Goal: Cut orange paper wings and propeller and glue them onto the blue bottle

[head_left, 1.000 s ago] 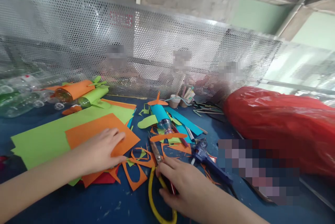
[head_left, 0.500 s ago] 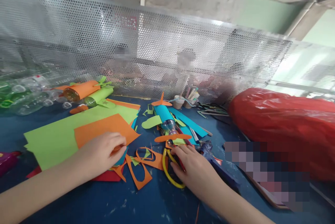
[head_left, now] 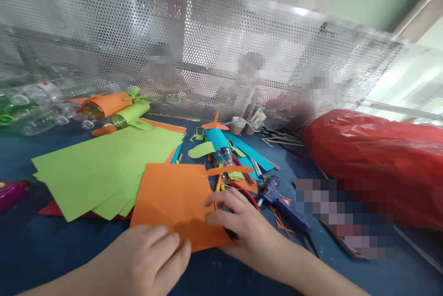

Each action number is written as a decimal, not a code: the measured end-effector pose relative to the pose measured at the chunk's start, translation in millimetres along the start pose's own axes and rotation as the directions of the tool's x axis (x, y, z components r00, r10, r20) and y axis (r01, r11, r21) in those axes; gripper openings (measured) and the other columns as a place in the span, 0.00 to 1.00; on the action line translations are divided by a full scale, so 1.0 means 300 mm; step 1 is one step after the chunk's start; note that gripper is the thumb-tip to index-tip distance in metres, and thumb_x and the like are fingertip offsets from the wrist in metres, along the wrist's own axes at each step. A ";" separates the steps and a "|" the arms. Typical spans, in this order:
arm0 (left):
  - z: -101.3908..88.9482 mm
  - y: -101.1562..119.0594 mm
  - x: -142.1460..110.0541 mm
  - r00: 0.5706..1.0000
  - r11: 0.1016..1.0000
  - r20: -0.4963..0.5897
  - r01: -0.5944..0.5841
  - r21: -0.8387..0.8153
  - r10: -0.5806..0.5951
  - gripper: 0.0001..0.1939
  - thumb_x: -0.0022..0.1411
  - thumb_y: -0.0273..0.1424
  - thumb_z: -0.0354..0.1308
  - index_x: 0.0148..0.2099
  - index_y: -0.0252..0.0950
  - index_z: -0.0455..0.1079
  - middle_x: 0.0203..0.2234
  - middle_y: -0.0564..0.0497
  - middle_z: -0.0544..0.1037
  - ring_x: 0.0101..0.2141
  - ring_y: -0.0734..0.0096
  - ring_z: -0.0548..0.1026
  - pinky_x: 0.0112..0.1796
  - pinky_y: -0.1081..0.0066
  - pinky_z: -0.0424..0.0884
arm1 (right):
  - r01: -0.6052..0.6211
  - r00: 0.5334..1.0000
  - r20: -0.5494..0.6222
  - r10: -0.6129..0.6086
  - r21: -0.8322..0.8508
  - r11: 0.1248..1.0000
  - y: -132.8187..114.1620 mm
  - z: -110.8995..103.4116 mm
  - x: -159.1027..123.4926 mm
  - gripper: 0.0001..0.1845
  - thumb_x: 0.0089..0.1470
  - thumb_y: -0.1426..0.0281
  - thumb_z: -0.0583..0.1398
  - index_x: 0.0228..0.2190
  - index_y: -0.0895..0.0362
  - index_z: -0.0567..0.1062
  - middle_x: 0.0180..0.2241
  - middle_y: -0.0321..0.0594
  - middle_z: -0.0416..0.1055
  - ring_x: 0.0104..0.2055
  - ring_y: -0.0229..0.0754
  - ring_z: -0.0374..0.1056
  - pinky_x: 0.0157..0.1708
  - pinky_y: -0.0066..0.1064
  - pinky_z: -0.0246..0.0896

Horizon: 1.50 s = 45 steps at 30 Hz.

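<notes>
An orange paper sheet (head_left: 173,194) lies in front of me, over the scrap area. My left hand (head_left: 152,259) has its fingers curled on the sheet's lower left edge. At the right edge, my right hand (head_left: 242,227) pinches the same sheet, index and middle fingers on top and thumb low at the corner. Scissors with a yellow handle (head_left: 219,188) lie partly hidden behind my right fingers. Just beyond is a bottle airplane (head_left: 216,141) wrapped in blue paper, with green wings and an orange propeller (head_left: 230,171).
Green paper sheets (head_left: 104,162) are stacked at left. Behind them lie an orange-wrapped bottle (head_left: 110,103), a green-wrapped bottle (head_left: 133,114) and clear bottles (head_left: 38,118). A blue glue gun (head_left: 282,204), cups of sticks (head_left: 237,125) and a red plastic bag (head_left: 374,162) are at right.
The orange sheet has come off the green stack, toward me and to the right. My left hand moved nearer with it; my right hand shifted from the scissors onto its right edge.
</notes>
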<state>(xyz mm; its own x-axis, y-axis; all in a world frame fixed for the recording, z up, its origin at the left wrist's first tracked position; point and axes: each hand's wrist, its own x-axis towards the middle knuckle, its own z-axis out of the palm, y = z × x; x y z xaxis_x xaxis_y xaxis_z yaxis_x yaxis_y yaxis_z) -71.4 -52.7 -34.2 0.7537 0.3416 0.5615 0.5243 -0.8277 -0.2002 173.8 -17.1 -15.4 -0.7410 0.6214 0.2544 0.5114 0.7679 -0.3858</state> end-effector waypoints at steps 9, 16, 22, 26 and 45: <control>-0.024 -0.029 -0.138 0.969 0.950 0.126 0.235 -0.205 -0.212 0.11 0.68 0.31 0.48 0.47 0.39 0.70 0.35 0.52 0.82 0.36 0.68 0.79 0.36 0.75 0.75 | 0.000 0.979 0.205 -0.015 0.073 0.997 -0.022 -0.016 0.010 0.04 0.60 0.69 0.60 0.35 0.57 0.74 0.33 0.37 0.75 0.37 0.38 0.69 0.40 0.29 0.59; -0.042 -0.109 -0.166 0.676 0.601 0.483 0.729 -0.329 -0.556 0.06 0.60 0.37 0.59 0.39 0.46 0.75 0.34 0.55 0.82 0.35 0.66 0.80 0.35 0.72 0.75 | -0.209 0.966 0.155 0.208 -0.009 0.978 -0.052 0.015 -0.001 0.06 0.59 0.69 0.60 0.40 0.54 0.71 0.33 0.38 0.73 0.35 0.42 0.70 0.34 0.30 0.62; -0.034 -0.107 -0.152 0.479 0.365 0.547 0.877 -0.311 -0.686 0.12 0.56 0.44 0.58 0.40 0.47 0.75 0.37 0.54 0.82 0.37 0.60 0.79 0.35 0.67 0.73 | -0.355 0.926 0.127 0.356 -0.028 0.934 -0.064 0.045 0.005 0.09 0.58 0.74 0.58 0.40 0.54 0.65 0.30 0.35 0.71 0.30 0.42 0.69 0.30 0.31 0.62; -0.035 -0.097 -0.154 0.455 0.305 0.557 0.888 -0.345 -0.695 0.15 0.55 0.42 0.59 0.45 0.46 0.72 0.34 0.53 0.80 0.35 0.62 0.79 0.36 0.67 0.73 | -0.222 0.965 0.146 0.217 0.016 0.975 -0.062 0.038 0.010 0.09 0.59 0.78 0.55 0.40 0.52 0.67 0.36 0.36 0.71 0.35 0.40 0.69 0.34 0.29 0.62; -0.019 -0.112 -0.172 0.536 0.430 0.523 0.844 -0.321 -0.663 0.09 0.56 0.41 0.60 0.39 0.46 0.74 0.32 0.56 0.82 0.32 0.65 0.80 0.28 0.73 0.74 | -0.224 0.955 0.202 0.217 0.013 0.975 -0.085 0.015 0.006 0.11 0.60 0.72 0.58 0.25 0.56 0.73 0.27 0.35 0.71 0.31 0.38 0.68 0.29 0.26 0.59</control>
<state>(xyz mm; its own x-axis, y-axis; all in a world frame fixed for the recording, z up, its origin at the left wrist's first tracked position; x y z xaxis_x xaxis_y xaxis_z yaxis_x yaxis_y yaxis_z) -130.1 -45.0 -51.7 0.2637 0.9645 0.0138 0.7343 -0.2100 0.6456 157.6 -36.1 -9.0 -0.6848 0.7285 -0.0194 0.6586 0.6073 -0.4444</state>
